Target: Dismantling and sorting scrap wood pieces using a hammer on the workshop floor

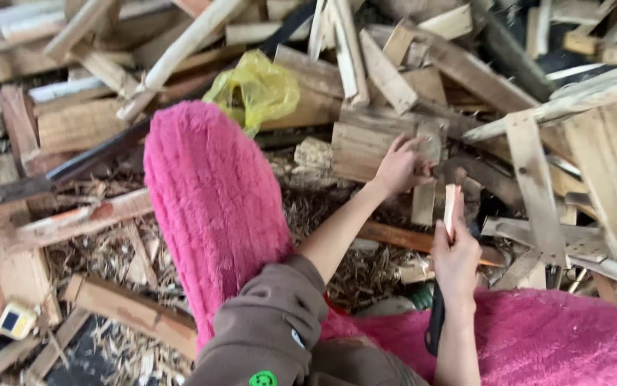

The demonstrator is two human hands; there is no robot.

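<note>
- Wood is lying everywhere: a heap of pale split planks and offcuts [394,64] is filling the upper half of the frame, and chips and shavings [108,257] are covering the ground at lower left.
- Standing near the centre right of the frame, a short, narrow, pale wooden stick [451,204] is pointing its long axis almost straight up the picture, just below a wider pale board [365,146].
- Closing around the stick's lower end, the right hand [457,261] is sitting directly beneath it, so the wood is rising out of the top of the fist; the fingers are wrapped tight, not spread.
- Running down from that same fist toward the lower edge is a dark, slim handle [435,325] (a tool's grip, by the look of it; its head is not clearly showing).
- Reaching in from the lower left, the left hand [400,168] is lying up and to the left of the stick's top, fingers curled over the edge of the wider board; it is touching that board, and I cannot tell whether it is also touching the stick.
- Nearer the stick is the right hand, which is clamping it.
- Fluffy pink fabric [208,207] is covering the knees at centre and lower right, and a crumpled yellow plastic bag [255,89] is resting among the planks at upper centre.
</note>
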